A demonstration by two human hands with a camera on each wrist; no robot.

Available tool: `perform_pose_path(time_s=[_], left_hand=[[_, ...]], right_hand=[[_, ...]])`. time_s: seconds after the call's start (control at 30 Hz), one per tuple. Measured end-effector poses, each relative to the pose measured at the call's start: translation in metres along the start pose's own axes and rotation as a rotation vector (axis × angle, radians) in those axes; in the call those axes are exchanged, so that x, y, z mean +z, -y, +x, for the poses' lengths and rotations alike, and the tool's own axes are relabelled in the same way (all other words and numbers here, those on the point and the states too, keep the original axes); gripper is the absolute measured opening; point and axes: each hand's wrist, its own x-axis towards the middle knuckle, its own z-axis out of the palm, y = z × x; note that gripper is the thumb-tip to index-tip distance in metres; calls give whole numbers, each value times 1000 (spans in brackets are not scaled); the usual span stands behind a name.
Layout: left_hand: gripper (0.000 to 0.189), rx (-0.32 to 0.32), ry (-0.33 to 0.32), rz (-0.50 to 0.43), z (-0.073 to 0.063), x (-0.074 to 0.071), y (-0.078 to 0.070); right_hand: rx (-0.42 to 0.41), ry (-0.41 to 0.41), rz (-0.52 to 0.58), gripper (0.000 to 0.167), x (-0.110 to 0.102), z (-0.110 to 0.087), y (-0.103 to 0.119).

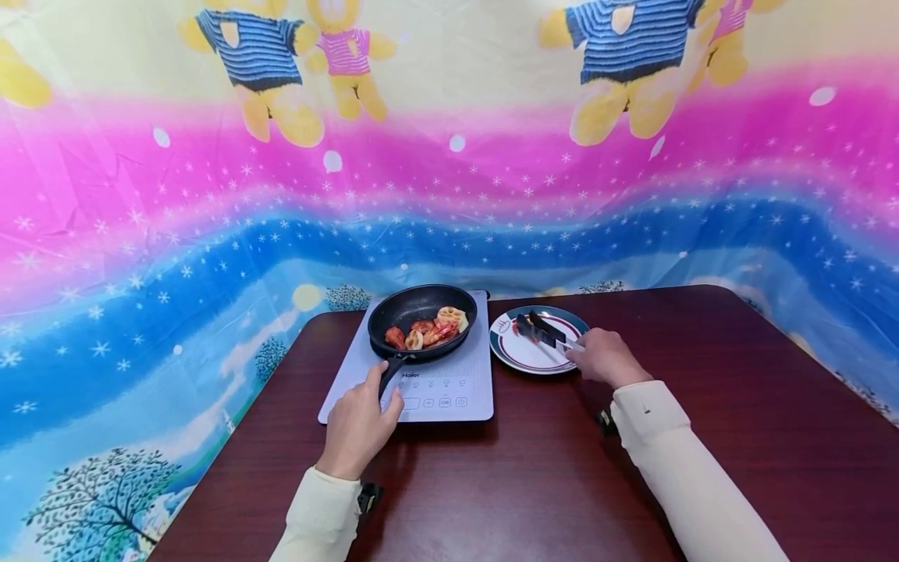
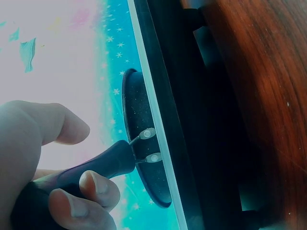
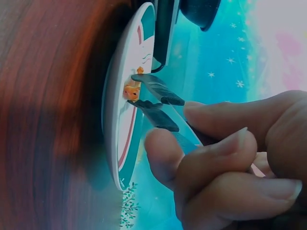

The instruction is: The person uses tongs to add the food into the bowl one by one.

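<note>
My left hand (image 1: 360, 421) grips the black handle (image 2: 103, 163) of a frying pan (image 1: 421, 298), its fingers curled under the handle in the left wrist view. Inside the pan lie reddish food pieces (image 1: 441, 334) and pale lotus root slices (image 1: 450, 314). The pan sits on a white induction cooker (image 1: 349, 394). My right hand (image 1: 605, 356) holds tongs (image 1: 549, 328) with dark tips and a metallic body. Those tips are low over a white plate (image 1: 516, 360) with a green-and-red rim. Beside the tips in the right wrist view is a small orange-brown food piece (image 3: 132, 92); whether they squeeze it I cannot tell.
The cooker and plate stand side by side on a dark reddish-brown table (image 1: 520, 484). A printed cloth (image 1: 449, 179) with bears and snowflakes hangs behind the table and along its sides. A dark band (image 1: 369, 497) is on the left wrist.
</note>
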Motion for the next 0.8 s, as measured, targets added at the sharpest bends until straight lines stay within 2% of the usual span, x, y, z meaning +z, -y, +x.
perform_pose_path(time_s=[0.3, 0.8], left_hand=[[47, -1, 8, 0, 0, 1, -1], [47, -9, 10, 2, 0, 1, 1]], right_hand=[[-50, -19, 10, 46, -7, -1, -8], [-62, -97, 24, 48, -20, -7, -5]])
